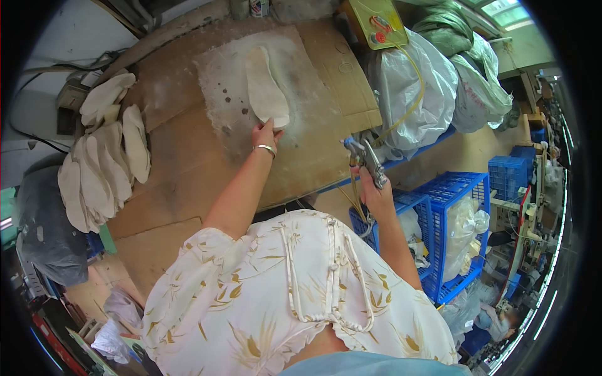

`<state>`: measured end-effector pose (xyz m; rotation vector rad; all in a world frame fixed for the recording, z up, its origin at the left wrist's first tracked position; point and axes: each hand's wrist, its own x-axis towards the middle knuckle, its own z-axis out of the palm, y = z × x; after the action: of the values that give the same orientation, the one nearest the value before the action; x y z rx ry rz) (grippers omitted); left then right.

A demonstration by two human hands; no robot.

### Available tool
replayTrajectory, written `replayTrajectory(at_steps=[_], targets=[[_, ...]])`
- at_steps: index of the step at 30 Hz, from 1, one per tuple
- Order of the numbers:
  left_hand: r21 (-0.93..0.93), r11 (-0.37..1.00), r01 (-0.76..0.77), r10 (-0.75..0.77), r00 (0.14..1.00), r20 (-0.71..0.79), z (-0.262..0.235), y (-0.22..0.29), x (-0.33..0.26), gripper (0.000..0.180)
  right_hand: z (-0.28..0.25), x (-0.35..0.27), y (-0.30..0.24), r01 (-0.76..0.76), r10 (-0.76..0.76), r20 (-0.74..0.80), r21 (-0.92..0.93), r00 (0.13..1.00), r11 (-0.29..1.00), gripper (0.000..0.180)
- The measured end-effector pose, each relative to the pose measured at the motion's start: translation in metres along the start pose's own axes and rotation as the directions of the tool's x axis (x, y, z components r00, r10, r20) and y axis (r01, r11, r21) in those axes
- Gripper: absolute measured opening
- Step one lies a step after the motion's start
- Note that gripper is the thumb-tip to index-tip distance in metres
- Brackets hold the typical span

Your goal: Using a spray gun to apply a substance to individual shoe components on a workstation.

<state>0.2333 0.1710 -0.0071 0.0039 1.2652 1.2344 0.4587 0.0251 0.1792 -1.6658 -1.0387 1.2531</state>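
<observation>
Flat, cream, foot-shaped insole extends ahead of left hand, pinched at near end; right hand, apart, grips silver metal spray gun.

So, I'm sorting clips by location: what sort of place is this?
Probably a footwear workshop: off-white sole-shaped pieces lie piled on brown cardboard, the right hand holds a silvery metal spray gun, and blue plastic crates stand nearby.
</observation>
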Motion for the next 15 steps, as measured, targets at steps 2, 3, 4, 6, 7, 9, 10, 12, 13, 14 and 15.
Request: replayTrajectory(at_steps=[2, 3, 4, 6, 7, 9, 10, 12, 13, 14, 15], targets=[[0.145, 0.987, 0.063, -0.060, 0.998, -0.021, 0.006, 0.001, -0.016, 0.030, 0.003, 0.005, -0.016, -0.071, 0.071, 0.041, -0.013, 0.997, 0.997, 0.027], [0.139, 0.988, 0.062, -0.059, 0.998, -0.025, 0.004, 0.001, -0.016, 0.030, 0.008, 0.011, -0.023, 0.000, 0.003, 0.045, -0.063, 0.999, 0.998, 0.026], [0.174, 0.982, 0.072, -0.074, 0.997, 0.006, 0.001, 0.000, -0.013, 0.029, 0.014, 0.015, -0.031, 0.071, -0.065, 0.054, -0.116, 0.996, 0.991, 0.025], [0.202, 0.976, 0.082, -0.091, 0.995, 0.038, -0.005, -0.003, -0.009, 0.028, 0.032, 0.020, -0.048, 0.135, -0.121, 0.114, -0.122, 0.986, 0.983, 0.024], [0.218, 0.971, 0.095, -0.107, 0.993, 0.044, -0.007, -0.003, -0.008, 0.025, 0.041, 0.021, -0.053, 0.197, -0.177, 0.169, -0.115, 0.970, 0.974, 0.024], [0.226, 0.968, 0.106, -0.120, 0.992, 0.047, -0.011, -0.004, -0.007, 0.022, 0.059, 0.022, -0.058, 0.286, -0.254, 0.191, -0.164, 0.948, 0.944, 0.023], [0.216, 0.970, 0.111, -0.128, 0.990, 0.067, -0.012, -0.005, -0.007, 0.021, 0.064, 0.022, -0.060, 0.369, -0.327, 0.211, -0.207, 0.921, 0.906, 0.023], [0.197, 0.974, 0.114, -0.132, 0.988, 0.083, -0.013, -0.005, -0.009, 0.020, 0.067, 0.025, -0.060, 0.378, -0.327, 0.224, -0.240, 0.918, 0.894, 0.023], [0.208, 0.970, 0.127, -0.147, 0.985, 0.085, -0.013, -0.004, -0.010, 0.019, 0.069, 0.027, -0.062, 0.342, -0.299, 0.195, -0.243, 0.934, 0.908, 0.023], [0.219, 0.965, 0.140, -0.163, 0.983, 0.088, -0.013, -0.003, -0.011, 0.018, 0.069, 0.028, -0.063, 0.305, -0.270, 0.165, -0.246, 0.949, 0.920, 0.024], [0.211, 0.967, 0.140, -0.161, 0.983, 0.086, -0.014, -0.003, -0.010, 0.018, 0.068, 0.030, -0.063, 0.297, -0.262, 0.166, -0.247, 0.951, 0.923, 0.024]])
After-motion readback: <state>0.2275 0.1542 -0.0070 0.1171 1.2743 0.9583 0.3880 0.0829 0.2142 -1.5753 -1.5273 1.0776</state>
